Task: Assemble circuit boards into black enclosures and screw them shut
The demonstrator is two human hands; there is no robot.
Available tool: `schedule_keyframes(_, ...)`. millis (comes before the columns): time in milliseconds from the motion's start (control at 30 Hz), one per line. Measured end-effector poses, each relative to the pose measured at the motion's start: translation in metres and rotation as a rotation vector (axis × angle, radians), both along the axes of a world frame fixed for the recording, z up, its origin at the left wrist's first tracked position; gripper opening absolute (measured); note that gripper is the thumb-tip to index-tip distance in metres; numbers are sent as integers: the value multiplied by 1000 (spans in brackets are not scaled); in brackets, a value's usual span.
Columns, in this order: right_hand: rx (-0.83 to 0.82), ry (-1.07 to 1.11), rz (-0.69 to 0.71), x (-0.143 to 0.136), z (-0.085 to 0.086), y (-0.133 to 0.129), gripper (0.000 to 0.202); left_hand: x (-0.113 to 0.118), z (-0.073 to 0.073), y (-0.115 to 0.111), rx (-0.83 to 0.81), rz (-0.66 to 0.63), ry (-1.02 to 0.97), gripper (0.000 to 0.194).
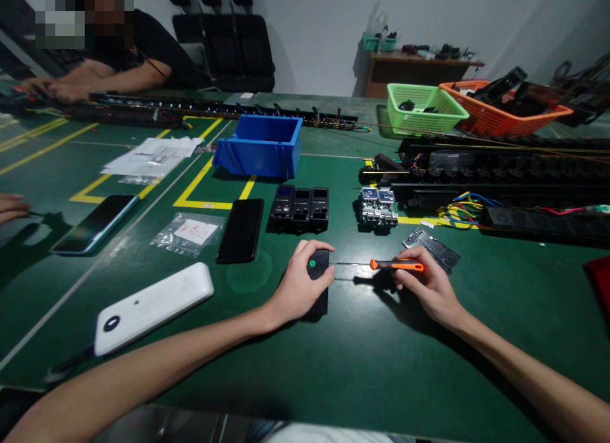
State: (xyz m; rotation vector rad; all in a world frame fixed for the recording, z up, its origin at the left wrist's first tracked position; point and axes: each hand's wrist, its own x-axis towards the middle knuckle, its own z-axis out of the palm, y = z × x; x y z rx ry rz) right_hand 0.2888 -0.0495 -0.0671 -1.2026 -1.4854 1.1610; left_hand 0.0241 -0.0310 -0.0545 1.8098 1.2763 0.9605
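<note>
Forearms reach in from the bottom corners; at centre, the left hand clamps a black case, presumably bracing it for the orange screwdriver pinched in the right hand. Fingers mask much of the case; tip contact's unclear. Far left, another person's hand is cut off.

On the green table, a white gadget with a dark round spot lies at lower left. Beyond it are a blue-edged phone, a clear plastic bag with a marked label, and a black phone. Loose papers lie left of a blue bin. A green basket stands beside an orange basket; black seats and a brown desk stand behind
</note>
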Motion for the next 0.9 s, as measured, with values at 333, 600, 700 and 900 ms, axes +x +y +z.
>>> schedule_keyframes(333,-14,-59,-17,-1,1,3,20,0,0,0,0,4,1,23)
schedule_keyframes(600,-73,-118,-14,-3,4,2,28,0,1,0,-10,8,-1,24)
schedule_keyframes(700,-63,-91,26,-2,3,3,25,1,1,0,-6,9,-2,24)
schedule_keyframes(900,-4,-56,-23,1,0,0,24,1,0,0,-3,8,0,24)
